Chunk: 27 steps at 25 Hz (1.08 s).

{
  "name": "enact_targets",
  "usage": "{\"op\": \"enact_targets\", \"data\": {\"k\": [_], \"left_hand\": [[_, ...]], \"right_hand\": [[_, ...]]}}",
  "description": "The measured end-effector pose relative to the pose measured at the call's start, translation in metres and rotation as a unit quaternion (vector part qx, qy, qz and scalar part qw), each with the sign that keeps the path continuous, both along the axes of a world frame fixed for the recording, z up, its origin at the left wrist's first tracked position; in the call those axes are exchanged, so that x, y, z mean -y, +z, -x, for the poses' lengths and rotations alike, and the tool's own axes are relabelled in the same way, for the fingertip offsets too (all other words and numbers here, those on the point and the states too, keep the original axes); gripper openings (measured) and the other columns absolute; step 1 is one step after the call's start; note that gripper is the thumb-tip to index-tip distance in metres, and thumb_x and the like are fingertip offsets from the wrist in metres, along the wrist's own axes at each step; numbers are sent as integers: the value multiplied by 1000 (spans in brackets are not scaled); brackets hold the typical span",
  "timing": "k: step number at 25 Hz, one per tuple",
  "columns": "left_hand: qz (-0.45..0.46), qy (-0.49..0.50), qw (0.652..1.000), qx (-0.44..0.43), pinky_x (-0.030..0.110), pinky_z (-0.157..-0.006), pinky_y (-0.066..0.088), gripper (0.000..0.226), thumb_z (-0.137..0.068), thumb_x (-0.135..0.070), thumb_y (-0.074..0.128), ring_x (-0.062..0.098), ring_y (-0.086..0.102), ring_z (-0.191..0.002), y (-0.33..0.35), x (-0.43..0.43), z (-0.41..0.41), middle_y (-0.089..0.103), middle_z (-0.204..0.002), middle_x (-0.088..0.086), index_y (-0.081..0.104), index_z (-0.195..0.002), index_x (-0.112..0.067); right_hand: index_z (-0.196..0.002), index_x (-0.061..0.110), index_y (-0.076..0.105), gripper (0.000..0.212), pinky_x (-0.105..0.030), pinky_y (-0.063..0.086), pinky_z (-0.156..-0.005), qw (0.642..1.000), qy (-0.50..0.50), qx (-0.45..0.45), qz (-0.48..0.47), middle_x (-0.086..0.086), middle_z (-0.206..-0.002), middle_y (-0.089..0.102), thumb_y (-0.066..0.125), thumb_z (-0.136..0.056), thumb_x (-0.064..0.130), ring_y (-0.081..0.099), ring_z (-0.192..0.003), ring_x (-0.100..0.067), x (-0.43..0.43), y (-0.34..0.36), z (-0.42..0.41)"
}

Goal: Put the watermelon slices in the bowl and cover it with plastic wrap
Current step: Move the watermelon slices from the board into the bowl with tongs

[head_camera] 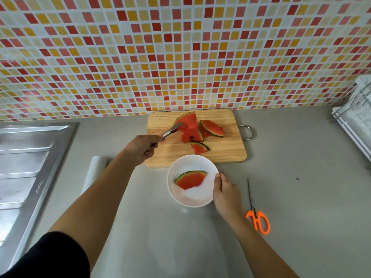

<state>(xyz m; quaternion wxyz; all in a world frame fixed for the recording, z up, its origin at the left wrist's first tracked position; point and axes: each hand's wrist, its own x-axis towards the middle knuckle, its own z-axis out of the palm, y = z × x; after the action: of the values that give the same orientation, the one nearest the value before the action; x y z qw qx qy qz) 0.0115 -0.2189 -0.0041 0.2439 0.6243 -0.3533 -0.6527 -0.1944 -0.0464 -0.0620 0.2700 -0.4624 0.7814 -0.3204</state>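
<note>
Your left hand (143, 149) is gripping the tongs (172, 131), tips reaching the slices (191, 135) on the board (224, 149) — one slice (190, 179) is already lying in the bowl (197, 199), your right hand (225, 190) pinching its rim. Be clamping near the rind, not the soft flesh.

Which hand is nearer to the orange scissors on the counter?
Right. The right hand grips the white bowl by its rim, just left of the orange scissors. The left hand holds metal tongs over the wooden cutting board, farther away beyond the bowl.
</note>
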Motion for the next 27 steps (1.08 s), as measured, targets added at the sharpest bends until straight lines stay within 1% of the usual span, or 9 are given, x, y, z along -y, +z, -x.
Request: {"op": "enact_targets", "data": {"k": [3,6,9,13,17,19,21,24,27], "left_hand": [[58,-112,992,19,17,-38,25,18,-90,-18,60,7,30,-45,13,-24,-26,43,-59,-1,73,-92,-6],[110,-219,959,142,15,-40,29,12,-86,-20,67,4,39,-42,19,-61,-47,51,-51,-8,78,-81,-18],[167,-335,894,246,8,-50,38,8,-84,-27,68,-1,53,-56,22,-85,-36,63,-62,-12,76,-83,-25],[217,-431,793,373,23,-68,42,26,-88,-40,60,11,56,-82,40,-94,-13,63,-86,-7,72,-101,-22],[275,-438,706,483,20,-56,39,28,-86,-50,56,5,55,-71,75,-98,-24,63,-82,-10,69,-93,-26],[310,-401,728,462,17,-57,38,27,-86,-47,57,6,57,-72,83,-88,-35,67,-83,-10,72,-95,-26],[326,-299,789,427,22,-60,41,28,-88,-41,58,13,58,-75,71,-66,-34,68,-88,-4,72,-101,-20],[152,-159,926,307,27,-55,35,38,-88,-40,60,15,45,-59,31,-39,-18,60,-82,5,69,-104,-6],[57,-138,964,219,24,-44,28,41,-85,-39,65,13,30,-48,1,-11,-13,52,-74,7,65,-99,0]], "right_hand": [[-98,17,59,31,-23,28,-47,1000,-12,7,1,8,-59,50,31,-98,31,48,-57,-12,0,-1,-1],[-76,21,47,29,-28,24,-45,1000,-13,14,1,6,-52,45,31,-98,30,47,-55,-23,-2,0,0],[-88,15,55,31,-31,28,-54,1000,-11,13,-1,-1,-59,52,30,-98,30,54,-65,-32,-1,2,0],[-95,7,58,35,-32,33,-59,1000,-8,6,8,-18,-77,65,30,-99,28,58,-75,-38,0,2,-1],[-84,11,54,34,-32,29,-58,1000,2,14,1,-11,-72,61,27,-99,28,54,-70,-32,0,3,0],[-77,16,48,32,-32,26,-55,1000,1,12,3,1,-62,52,27,-99,28,49,-62,-25,-1,3,0],[-77,15,47,30,-32,24,-51,1000,-4,8,14,5,-56,45,30,-99,26,48,-58,-24,0,3,-1],[-75,15,47,29,-31,22,-46,1000,-10,-5,15,8,-52,43,33,-98,26,42,-50,-16,0,3,-1],[-74,21,44,26,-16,20,-40,1000,-7,-20,14,12,-50,40,34,-98,26,39,-46,-7,-1,3,-1]]}}
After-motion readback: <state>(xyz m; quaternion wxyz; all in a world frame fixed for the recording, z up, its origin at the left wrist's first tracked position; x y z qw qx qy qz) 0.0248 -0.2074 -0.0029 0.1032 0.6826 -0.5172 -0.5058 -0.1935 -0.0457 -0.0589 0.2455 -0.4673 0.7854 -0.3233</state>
